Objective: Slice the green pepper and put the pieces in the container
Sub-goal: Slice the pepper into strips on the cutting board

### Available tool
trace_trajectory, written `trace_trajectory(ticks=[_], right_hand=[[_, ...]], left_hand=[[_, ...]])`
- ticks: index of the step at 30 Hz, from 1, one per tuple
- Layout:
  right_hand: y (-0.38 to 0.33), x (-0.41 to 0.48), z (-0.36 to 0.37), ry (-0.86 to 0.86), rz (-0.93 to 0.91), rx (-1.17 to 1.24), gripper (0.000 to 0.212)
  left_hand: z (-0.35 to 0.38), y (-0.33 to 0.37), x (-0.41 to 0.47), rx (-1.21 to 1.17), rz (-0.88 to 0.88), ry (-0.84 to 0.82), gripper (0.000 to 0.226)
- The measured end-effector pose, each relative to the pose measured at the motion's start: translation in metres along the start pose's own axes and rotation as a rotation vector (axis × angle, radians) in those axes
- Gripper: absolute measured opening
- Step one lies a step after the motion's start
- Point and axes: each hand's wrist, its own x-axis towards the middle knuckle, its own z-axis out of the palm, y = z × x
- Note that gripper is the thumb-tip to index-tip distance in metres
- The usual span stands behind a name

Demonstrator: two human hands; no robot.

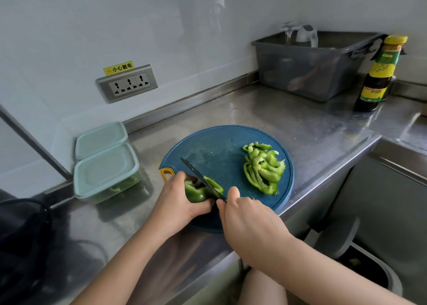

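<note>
1. Pressing down on the uncut remainder of the glossy green bell pepper (196, 193) with the left hand (182, 200), fingers curled over its top, at the near left edge of the round dark-blue plastic cutting board (208, 146).
2. Gripping the dark-bladed kitchen knife (196, 173) in the right hand (245, 214), fingers wrapped round the handle and hiding it, thumb raised beside the blade.
3. Cutting into the pepper's right end, blade tip pointing away and leftward, a thin strip parting just right of the blade.
4. Working beside a loose heap of curved green pepper slices (263, 168) lying on the board's right half, well apart from both hands.
5. Using the brushed stainless-steel counter (277, 117) under the board, with the board's small yellow handle loop (166, 173) pointing left, just beside the left fingers.
6. Having two rectangular translucent plastic containers with pale-green lids to the left of the board: the nearer container (106, 173) lidded and showing green pieces through its wall, the farther container (100, 139) touching it from behind, near the wall.
7. Facing a grey plastic tub (307, 73) at the back of the counter and, to its right, a dark glass sauce bottle with a yellow cap (379, 73).
8. Standing near a grey triple wall socket (127, 83) with a yellow warning sticker above it.
</note>
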Motion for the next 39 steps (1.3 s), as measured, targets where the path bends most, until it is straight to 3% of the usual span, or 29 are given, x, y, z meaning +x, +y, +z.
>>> trace_trajectory(ticks=[2, 5, 7, 10, 13, 15, 17, 20, 22, 29, 35, 37, 39], right_hand=[[0.006, 0.014, -0.004, -0.096, -0.089, -0.022, 0.028], [0.011, 0.035, -0.017, -0.166, -0.369, -0.221, 0.024], [0.009, 0.043, -0.023, -0.197, -0.444, -0.377, 0.025], [0.005, 0.051, -0.032, -0.259, -0.409, -0.465, 0.026], [0.006, 0.06, -0.032, -0.323, -0.265, -0.256, 0.032], [0.01, 0.061, -0.035, -0.329, -0.114, -0.031, 0.033], [0.022, 0.055, -0.035, -0.301, -0.029, 0.133, 0.015], [0.029, 0.03, -0.036, -0.125, 0.059, 0.238, 0.038], [0.025, 0.008, -0.03, -0.051, 0.044, 0.26, 0.039], [0.005, -0.029, -0.022, -0.033, 0.008, 0.248, 0.036], [0.001, -0.032, -0.012, 0.024, -0.037, 0.076, 0.038], [-0.003, -0.034, -0.012, -0.022, 0.055, 0.024, 0.045], [-0.005, -0.036, -0.013, -0.039, 0.12, 0.084, 0.039]], left_hand=[[-0.001, 0.001, 0.0, 0.012, 0.017, -0.013, 0.058], [-0.002, -0.001, 0.001, 0.034, 0.052, -0.033, 0.049], [-0.005, 0.0, 0.001, 0.018, 0.073, -0.053, 0.048], [-0.009, 0.002, -0.003, -0.018, 0.074, -0.118, 0.046], [-0.008, 0.006, -0.011, -0.051, 0.061, -0.17, 0.05], [-0.003, 0.007, -0.012, -0.041, 0.046, -0.082, 0.057], [0.0, 0.007, -0.013, -0.021, 0.014, 0.027, 0.057], [0.005, 0.007, -0.012, 0.026, 0.011, 0.118, 0.059], [0.008, 0.005, -0.01, 0.035, 0.011, 0.135, 0.061], [0.011, 0.004, -0.01, 0.023, 0.021, 0.165, 0.068], [0.013, 0.002, -0.009, 0.052, 0.042, 0.19, 0.062], [0.013, -0.002, -0.006, 0.061, 0.044, 0.174, 0.064], [0.014, -0.008, -0.003, 0.071, 0.05, 0.142, 0.057]])
